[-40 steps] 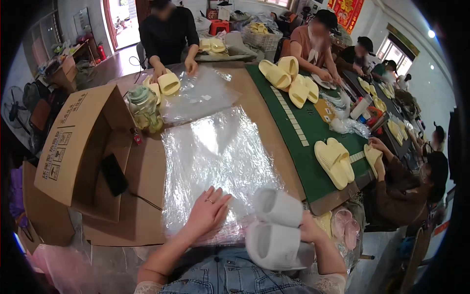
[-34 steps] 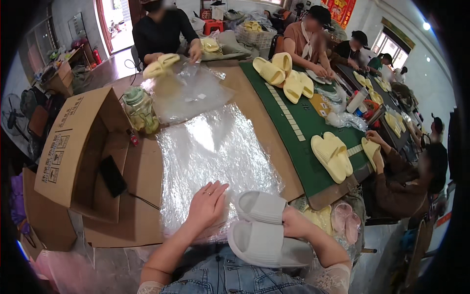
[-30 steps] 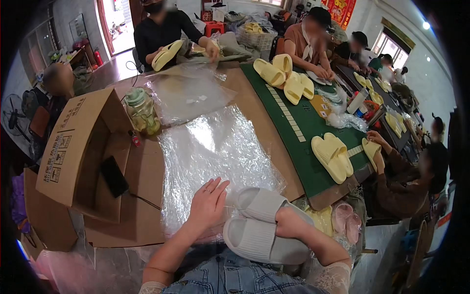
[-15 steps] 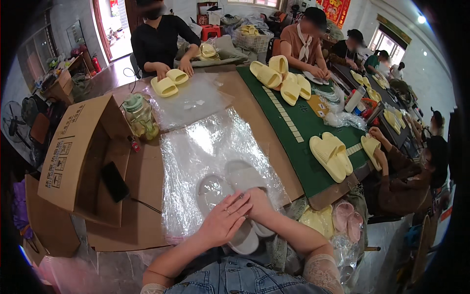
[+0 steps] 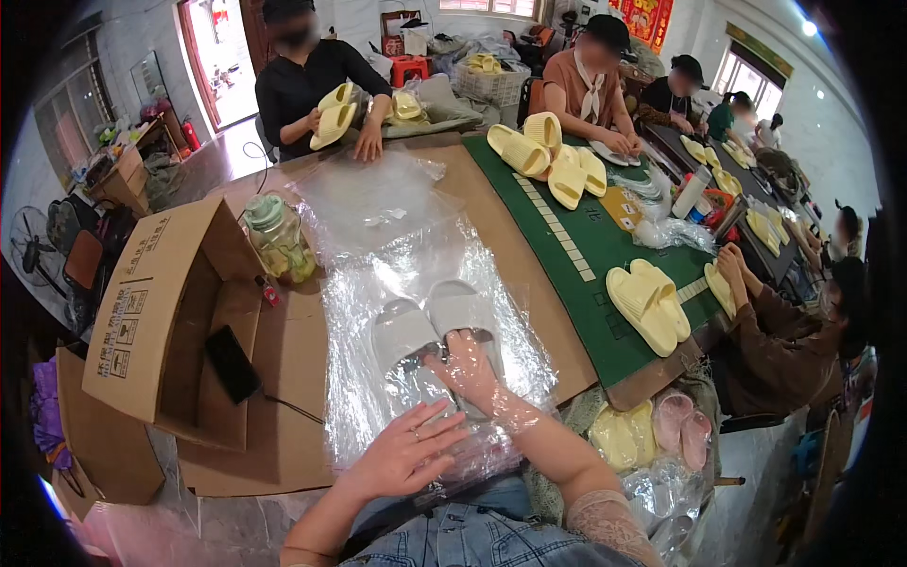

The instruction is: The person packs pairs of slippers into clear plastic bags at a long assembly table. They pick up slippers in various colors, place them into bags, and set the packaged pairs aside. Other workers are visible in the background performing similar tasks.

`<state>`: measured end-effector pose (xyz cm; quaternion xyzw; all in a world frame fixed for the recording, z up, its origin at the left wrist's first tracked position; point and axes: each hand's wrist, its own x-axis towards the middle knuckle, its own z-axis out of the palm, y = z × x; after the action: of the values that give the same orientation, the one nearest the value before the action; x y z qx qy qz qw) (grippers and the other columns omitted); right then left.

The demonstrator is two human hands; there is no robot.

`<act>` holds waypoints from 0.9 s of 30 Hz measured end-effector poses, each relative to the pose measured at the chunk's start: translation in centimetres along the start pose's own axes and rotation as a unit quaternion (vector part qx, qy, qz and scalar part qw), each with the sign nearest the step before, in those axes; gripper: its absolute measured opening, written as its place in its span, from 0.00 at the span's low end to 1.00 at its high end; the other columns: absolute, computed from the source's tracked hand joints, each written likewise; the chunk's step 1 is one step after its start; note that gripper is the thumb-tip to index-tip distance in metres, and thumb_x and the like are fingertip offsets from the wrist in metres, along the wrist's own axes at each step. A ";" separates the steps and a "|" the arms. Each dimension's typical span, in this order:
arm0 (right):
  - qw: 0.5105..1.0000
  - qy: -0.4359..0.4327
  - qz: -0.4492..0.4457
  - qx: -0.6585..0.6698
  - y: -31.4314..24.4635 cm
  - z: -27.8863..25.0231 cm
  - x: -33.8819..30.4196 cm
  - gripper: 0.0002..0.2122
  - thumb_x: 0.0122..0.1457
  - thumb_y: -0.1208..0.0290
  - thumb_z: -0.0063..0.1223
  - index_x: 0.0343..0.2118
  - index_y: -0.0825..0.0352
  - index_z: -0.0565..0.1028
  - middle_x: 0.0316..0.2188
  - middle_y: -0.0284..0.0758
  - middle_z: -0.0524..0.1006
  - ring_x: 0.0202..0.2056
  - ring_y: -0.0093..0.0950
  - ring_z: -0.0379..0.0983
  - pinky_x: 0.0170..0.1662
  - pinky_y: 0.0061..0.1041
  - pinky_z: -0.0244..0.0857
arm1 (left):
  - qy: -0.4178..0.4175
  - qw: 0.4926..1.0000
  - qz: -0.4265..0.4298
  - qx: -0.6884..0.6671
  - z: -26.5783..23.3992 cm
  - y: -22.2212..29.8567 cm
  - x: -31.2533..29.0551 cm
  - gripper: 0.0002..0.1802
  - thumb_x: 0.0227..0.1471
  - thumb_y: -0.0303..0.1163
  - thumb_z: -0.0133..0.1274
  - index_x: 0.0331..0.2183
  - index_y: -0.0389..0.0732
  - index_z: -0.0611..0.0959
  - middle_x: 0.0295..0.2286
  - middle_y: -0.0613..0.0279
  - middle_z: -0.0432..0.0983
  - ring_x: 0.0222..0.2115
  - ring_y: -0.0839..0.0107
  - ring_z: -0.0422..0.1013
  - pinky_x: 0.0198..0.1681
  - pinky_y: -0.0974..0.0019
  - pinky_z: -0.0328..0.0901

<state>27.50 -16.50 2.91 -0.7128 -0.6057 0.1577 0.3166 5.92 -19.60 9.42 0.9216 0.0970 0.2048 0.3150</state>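
A pair of grey slippers (image 5: 461, 304) lies side by side under the clear film of a plastic bag (image 5: 364, 364), toes pointing away from me. My right hand (image 5: 465, 367) reaches into the bag up to the wrist, its fingers and thumb tucked into the foot openings and closed on the pair. Spread over the near edge of the bag, my left hand (image 5: 408, 449) is open and holds nothing. A ring sits on one of its fingers. The slippers' heel ends are partly hidden by my hands and by glare on the plastic.
To the left stand an open cardboard box (image 5: 156, 312) with a black phone (image 5: 232, 364), and a glass jar (image 5: 279, 241). Yellow slippers (image 5: 647, 307) lie on a green board (image 5: 567, 326) at right. Co-workers sit around; one person (image 5: 316, 85) across holds yellow slippers.
The grey slippers have slid forward into the bag with my right hand. My left hand has come off the right and lies apart. The person across has lifted the yellow slippers.
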 end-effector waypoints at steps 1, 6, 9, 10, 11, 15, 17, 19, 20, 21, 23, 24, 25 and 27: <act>0.999 0.023 -0.030 0.002 0.2 -0.2 -1.3 0.26 0.53 0.61 0.62 0.49 0.75 0.71 0.45 0.61 0.71 0.45 0.56 0.73 0.46 0.47 0.69 | -0.007 1.000 0.007 -0.004 -0.6 -0.2 0.0 0.27 0.55 0.43 0.57 0.55 0.45 0.78 0.60 0.57 0.67 0.63 0.51 0.59 0.64 0.51 0.54; 0.966 -0.004 -0.256 -0.025 1.9 -3.1 -8.4 0.36 0.54 0.63 0.64 0.63 0.68 0.60 0.55 0.54 0.66 0.52 0.51 0.67 0.51 0.43 0.67 | 0.058 0.997 -0.049 -0.027 -2.0 -3.6 -0.4 0.36 0.48 0.50 0.63 0.56 0.45 0.76 0.61 0.53 0.64 0.63 0.45 0.57 0.64 0.48 0.55; 0.918 -0.308 -0.233 0.092 -1.2 -9.4 -10.4 0.27 0.56 0.68 0.63 0.58 0.66 0.68 0.49 0.46 0.74 0.46 0.39 0.73 0.45 0.36 0.70 | 0.122 0.980 -0.142 0.065 -0.9 -6.8 -0.2 0.39 0.47 0.50 0.64 0.58 0.45 0.74 0.64 0.51 0.58 0.64 0.44 0.52 0.65 0.49 0.52; 0.865 -0.448 -0.174 0.148 -2.7 -12.0 -10.0 0.24 0.57 0.68 0.63 0.56 0.66 0.71 0.47 0.43 0.76 0.44 0.35 0.75 0.43 0.33 0.71 | 0.135 0.971 -0.171 0.096 -0.4 -7.9 0.1 0.40 0.47 0.48 0.64 0.59 0.45 0.73 0.64 0.51 0.56 0.65 0.46 0.50 0.66 0.49 0.50; 0.785 -0.575 -0.114 0.203 -3.6 -13.9 -9.3 0.20 0.58 0.69 0.62 0.54 0.66 0.73 0.44 0.40 0.79 0.42 0.31 0.76 0.41 0.30 0.71 | 0.148 0.959 -0.202 0.132 -0.1 -8.8 0.3 0.41 0.47 0.47 0.64 0.60 0.45 0.72 0.65 0.51 0.54 0.66 0.47 0.48 0.67 0.50 0.48; 0.898 -0.328 -0.097 0.276 -4.4 -16.2 -7.4 0.07 0.61 0.70 0.60 0.39 0.66 0.81 0.34 0.30 0.82 0.32 0.19 0.75 0.34 0.20 0.67 | 0.166 0.952 -0.241 0.095 1.3 -11.1 0.4 0.46 0.46 0.49 0.66 0.63 0.47 0.67 0.67 0.45 0.47 0.67 0.43 0.45 0.67 0.47 0.47; 0.966 -0.145 -0.055 0.206 -4.1 -14.4 -5.6 0.07 0.60 0.71 0.60 0.38 0.66 0.81 0.31 0.30 0.80 0.30 0.18 0.72 0.33 0.21 0.66 | 0.174 0.954 -0.229 0.090 1.8 -11.7 0.3 0.47 0.44 0.48 0.66 0.63 0.47 0.67 0.67 0.45 0.47 0.67 0.44 0.45 0.67 0.47 0.47; 0.984 -0.071 -0.041 0.156 -3.0 -11.4 -4.2 0.13 0.58 0.64 0.62 0.43 0.65 0.79 0.32 0.32 0.79 0.32 0.23 0.74 0.34 0.23 0.67 | 0.190 0.955 -0.216 0.072 2.0 -11.7 0.5 0.47 0.44 0.44 0.67 0.64 0.46 0.66 0.66 0.45 0.48 0.67 0.46 0.46 0.67 0.49 0.47; 0.990 -0.086 0.006 0.115 -2.9 -9.9 -4.0 0.19 0.57 0.60 0.63 0.47 0.65 0.77 0.33 0.35 0.79 0.34 0.28 0.75 0.36 0.27 0.68 | 0.193 0.953 -0.225 0.064 2.0 -11.4 0.6 0.46 0.44 0.42 0.66 0.64 0.46 0.66 0.66 0.45 0.48 0.67 0.46 0.46 0.67 0.50 0.47; 0.991 -0.100 0.057 0.071 -2.7 -8.2 -3.8 0.24 0.56 0.55 0.63 0.51 0.65 0.74 0.35 0.37 0.78 0.36 0.33 0.76 0.39 0.30 0.69 | 0.195 0.952 -0.231 0.052 2.0 -11.3 0.7 0.46 0.45 0.40 0.66 0.64 0.45 0.66 0.66 0.45 0.49 0.67 0.46 0.46 0.67 0.50 0.47; 1.000 -0.007 -0.017 -0.012 0.9 -1.6 -4.1 0.30 0.54 0.50 0.63 0.53 0.68 0.69 0.38 0.42 0.77 0.41 0.42 0.76 0.44 0.36 0.70 | 0.199 0.951 -0.233 0.047 2.6 -12.1 0.4 0.43 0.45 0.32 0.63 0.63 0.43 0.66 0.66 0.45 0.49 0.67 0.48 0.47 0.67 0.52 0.47; 0.999 -0.001 -0.040 -0.004 0.6 -0.5 -3.7 0.32 0.54 0.48 0.61 0.51 0.71 0.65 0.40 0.46 0.75 0.40 0.43 0.75 0.43 0.40 0.70 | 0.217 0.946 -0.237 0.034 2.7 -12.1 0.1 0.42 0.45 0.30 0.62 0.63 0.42 0.67 0.66 0.45 0.50 0.66 0.49 0.48 0.67 0.53 0.48; 0.999 0.019 -0.013 -0.030 0.4 0.8 -3.7 0.30 0.52 0.49 0.63 0.47 0.68 0.65 0.39 0.44 0.74 0.40 0.43 0.75 0.41 0.40 0.70 | 0.218 0.948 -0.230 0.030 2.7 -12.2 0.1 0.42 0.45 0.29 0.61 0.63 0.42 0.67 0.66 0.46 0.50 0.66 0.50 0.48 0.67 0.53 0.47; 0.998 0.048 0.012 -0.027 0.2 1.8 -4.0 0.28 0.52 0.52 0.63 0.46 0.68 0.66 0.39 0.44 0.74 0.39 0.43 0.75 0.40 0.40 0.70 | 0.216 0.949 -0.228 0.033 2.6 -11.6 0.4 0.41 0.46 0.28 0.60 0.63 0.42 0.67 0.66 0.47 0.50 0.66 0.51 0.49 0.67 0.54 0.47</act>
<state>25.73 -19.92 0.79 -0.7347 -0.5855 0.1111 0.3240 6.86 -11.76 0.52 0.8184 0.3771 0.3181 0.2946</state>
